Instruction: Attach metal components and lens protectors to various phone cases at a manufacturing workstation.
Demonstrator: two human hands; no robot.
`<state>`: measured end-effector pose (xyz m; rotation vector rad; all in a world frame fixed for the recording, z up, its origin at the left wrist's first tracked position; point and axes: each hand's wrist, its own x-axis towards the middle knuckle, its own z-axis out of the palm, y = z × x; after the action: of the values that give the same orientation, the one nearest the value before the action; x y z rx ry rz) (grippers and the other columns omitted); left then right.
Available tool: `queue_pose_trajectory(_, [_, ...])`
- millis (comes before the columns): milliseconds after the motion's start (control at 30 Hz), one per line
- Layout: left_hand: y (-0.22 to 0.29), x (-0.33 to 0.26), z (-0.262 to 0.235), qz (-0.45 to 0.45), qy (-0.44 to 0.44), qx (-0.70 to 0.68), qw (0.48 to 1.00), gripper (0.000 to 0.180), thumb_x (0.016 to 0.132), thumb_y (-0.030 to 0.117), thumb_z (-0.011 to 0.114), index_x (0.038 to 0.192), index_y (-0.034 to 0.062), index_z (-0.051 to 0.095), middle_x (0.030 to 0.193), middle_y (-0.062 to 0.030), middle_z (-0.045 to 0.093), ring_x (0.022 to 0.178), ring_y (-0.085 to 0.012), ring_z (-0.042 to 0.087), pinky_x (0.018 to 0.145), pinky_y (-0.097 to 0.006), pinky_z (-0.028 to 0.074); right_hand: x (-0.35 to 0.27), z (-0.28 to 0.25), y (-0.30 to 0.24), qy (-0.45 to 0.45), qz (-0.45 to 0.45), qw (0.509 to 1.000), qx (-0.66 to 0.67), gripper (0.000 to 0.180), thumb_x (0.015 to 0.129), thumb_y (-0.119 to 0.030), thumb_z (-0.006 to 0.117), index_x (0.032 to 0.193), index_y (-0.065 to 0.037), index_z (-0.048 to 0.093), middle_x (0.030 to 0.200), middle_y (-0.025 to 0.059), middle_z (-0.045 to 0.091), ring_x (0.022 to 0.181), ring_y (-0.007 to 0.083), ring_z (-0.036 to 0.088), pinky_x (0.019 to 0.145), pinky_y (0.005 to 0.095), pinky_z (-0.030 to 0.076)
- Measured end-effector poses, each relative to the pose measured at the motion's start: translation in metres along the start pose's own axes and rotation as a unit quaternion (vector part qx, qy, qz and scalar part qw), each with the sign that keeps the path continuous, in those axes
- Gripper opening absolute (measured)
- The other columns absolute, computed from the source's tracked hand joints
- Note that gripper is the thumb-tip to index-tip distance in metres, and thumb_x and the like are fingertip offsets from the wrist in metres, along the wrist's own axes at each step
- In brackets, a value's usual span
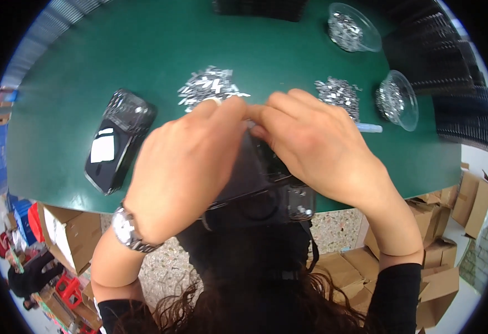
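- Fingers (230, 114) of both hands were curled, their tips close together; whether anything was pinched could not be told, as the tips were blurred and hidden.
- Beneath them, at the near middle of the green table (88, 61), a dark flat case (248, 172) was partly covered by the left hand (185, 153) and the right hand (316, 145).
- Just nearer, by the table's near edge, a black case with a clear corner window (299, 203) was seen.
- To the left, a dark case with a white patch (118, 142) was laid.
- Beyond the hands, small silver pieces were heaped in a left pile (210, 83) and a right pile (338, 94).
- Beside the right pile, a pale blue stick (370, 128) was partly hidden.
- Farther right, silver pieces were held in two clear tubs (410, 108).
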<state>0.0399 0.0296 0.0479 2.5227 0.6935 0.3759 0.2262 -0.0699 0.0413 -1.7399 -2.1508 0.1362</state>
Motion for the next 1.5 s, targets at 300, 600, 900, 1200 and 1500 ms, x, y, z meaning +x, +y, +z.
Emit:
queue_pose_trajectory(300, [-0.068, -0.016, -0.012, -0.033, 0.060, -0.615, 0.786, 0.035, 0.107, 0.014, 0.059, 0.137, -0.0050, 0.062, 0.114, -0.0120, 0.073, 0.089, -0.0126, 0.070, 0.070, -0.023, 0.054, -0.090, -0.036, 0.055, 0.080, 0.238, 0.967, 0.048, 0.024, 0.093, -0.001, 0.070, 0.116, -0.006, 0.075, 0.088, 0.0107, 0.068, 0.074, 0.0205, 0.066, 0.068, 0.0298, 0.051])
queue_pose_trajectory(600, [-0.043, 0.029, 0.019, -0.001, 0.059, -0.511, 0.858, 0.025, 0.112, 0.017, 0.054, 0.123, -0.0043, 0.061, 0.099, -0.0042, 0.067, 0.080, -0.0051, 0.062, 0.072, -0.020, 0.051, -0.086, 0.005, 0.042, 0.021, 0.162, 0.979, -0.121, 0.037, 0.081, 0.000, 0.074, 0.118, -0.007, 0.074, 0.089, 0.0067, 0.059, 0.083, 0.0255, 0.065, 0.066, 0.0406, 0.056])
queue_pose_trajectory(900, [-0.059, 0.023, 0.024, -0.065, -0.072, -0.488, 0.867, 0.024, 0.111, 0.021, 0.056, 0.121, -0.0004, 0.062, 0.085, -0.0007, 0.066, 0.069, -0.0054, 0.060, 0.064, -0.020, 0.047, -0.086, 0.005, 0.053, 0.036, 0.255, 0.966, 0.003, 0.020, 0.092, 0.004, 0.070, 0.111, -0.001, 0.075, 0.093, 0.0105, 0.069, 0.079, 0.0212, 0.067, 0.069, 0.0320, 0.052])
queue_pose_trajectory(1200, [-0.050, 0.021, 0.009, -0.059, -0.128, -0.401, 0.905, 0.017, 0.103, -0.001, 0.055, 0.115, -0.0035, 0.067, 0.104, -0.0054, 0.071, 0.097, -0.0096, 0.064, 0.089, -0.025, 0.050, -0.060, 0.004, 0.042, 0.041, 0.355, 0.934, 0.003, 0.008, 0.092, -0.006, 0.074, 0.097, 0.000, 0.074, 0.091, 0.0141, 0.071, 0.079, 0.0335, 0.070, 0.069, 0.0397, 0.053])
queue_pose_trajectory(1500, [-0.045, 0.015, 0.016, -0.029, -0.096, -0.344, 0.934, 0.014, 0.101, 0.002, 0.060, 0.113, -0.0002, 0.067, 0.082, -0.0126, 0.069, 0.071, -0.0154, 0.064, 0.069, -0.030, 0.050, -0.050, 0.000, 0.045, 0.045, 0.273, 0.961, 0.022, 0.008, 0.089, -0.004, 0.074, 0.094, 0.000, 0.071, 0.090, 0.0131, 0.071, 0.079, 0.0314, 0.070, 0.072, 0.0383, 0.056])
